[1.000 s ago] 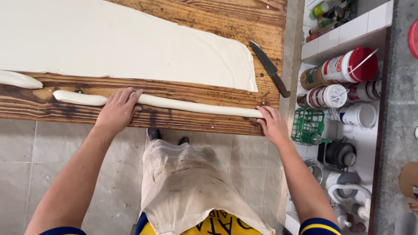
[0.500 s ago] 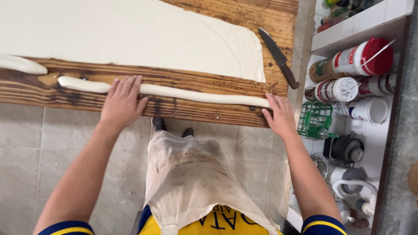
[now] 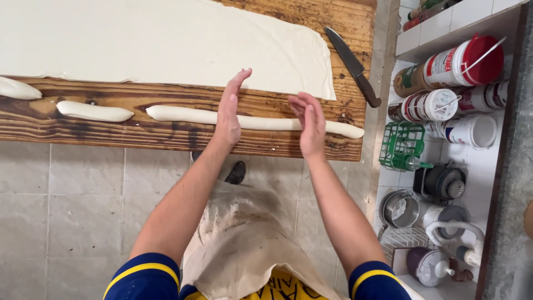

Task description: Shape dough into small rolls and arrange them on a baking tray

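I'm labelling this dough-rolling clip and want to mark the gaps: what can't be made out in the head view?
- Dough sheet: cut off by the top and left edges, so its full extent is unknown.
- Leftmost dough piece: cut by the left edge.
- Long dough rope: two stretches hidden behind the raised left hand and right hand.
- Feet: mostly covered by the apron.
- Lower shelf items: too small and crowded to identify.
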